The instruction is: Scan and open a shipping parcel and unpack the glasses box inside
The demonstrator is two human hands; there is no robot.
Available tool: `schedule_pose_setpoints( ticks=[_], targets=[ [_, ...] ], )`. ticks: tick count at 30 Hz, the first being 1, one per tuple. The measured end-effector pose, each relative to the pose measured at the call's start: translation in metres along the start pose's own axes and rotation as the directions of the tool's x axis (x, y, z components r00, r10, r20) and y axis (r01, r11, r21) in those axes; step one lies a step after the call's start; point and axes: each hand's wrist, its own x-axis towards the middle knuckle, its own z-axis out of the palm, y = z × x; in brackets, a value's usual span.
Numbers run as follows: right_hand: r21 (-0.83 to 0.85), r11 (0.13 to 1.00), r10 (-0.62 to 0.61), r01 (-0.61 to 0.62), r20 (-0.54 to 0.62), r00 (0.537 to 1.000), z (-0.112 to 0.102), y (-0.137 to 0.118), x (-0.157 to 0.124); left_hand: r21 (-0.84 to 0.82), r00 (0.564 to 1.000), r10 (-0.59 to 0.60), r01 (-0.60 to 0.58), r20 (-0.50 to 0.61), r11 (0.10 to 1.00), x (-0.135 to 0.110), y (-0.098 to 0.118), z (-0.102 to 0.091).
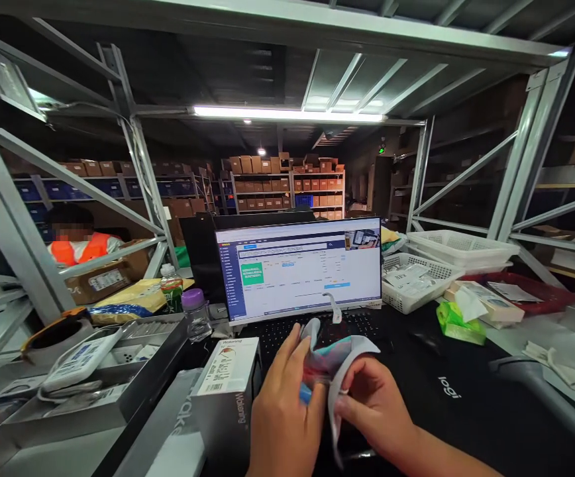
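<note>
In front of the keyboard (262,334), both my hands are closed on a soft grey-edged bag (344,371). Pink and blue show inside its folds; its exact kind is hard to make out. My left hand (285,411) grips the bag from the left with its fingers bent around it. On the other side my right hand (379,407) pinches the grey edge between thumb and fingers. A curled white strip (334,308) stands up just beyond, before the monitor (300,271). Close to my left hand is an upright grey-and-white Wakening box (228,391).
A lidded purple-capped jar (197,315) and a green-labelled bottle (171,289) stand left of the monitor. An open tray of packets (93,377) is at left. White baskets (419,281), a tissue pack (459,321) and a grey scanner (540,391) lie right. A person in an orange vest (86,248) is behind the rack.
</note>
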Motion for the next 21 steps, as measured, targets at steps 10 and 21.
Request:
schedule_pose_setpoints(
  ticks=[10,21],
  targets=[
    [0.137,0.981,0.175,-0.138,-0.309,0.935,-0.009,-0.02,0.023,-0.133,0.979,0.155,-0.138,0.13,0.981,-0.008,0.002,0.01],
    [-0.143,0.987,0.044,-0.08,-0.238,0.97,0.014,0.0,0.005,-0.202,0.98,-0.046,0.085,0.193,0.976,-0.016,-0.014,0.009]
  ],
)
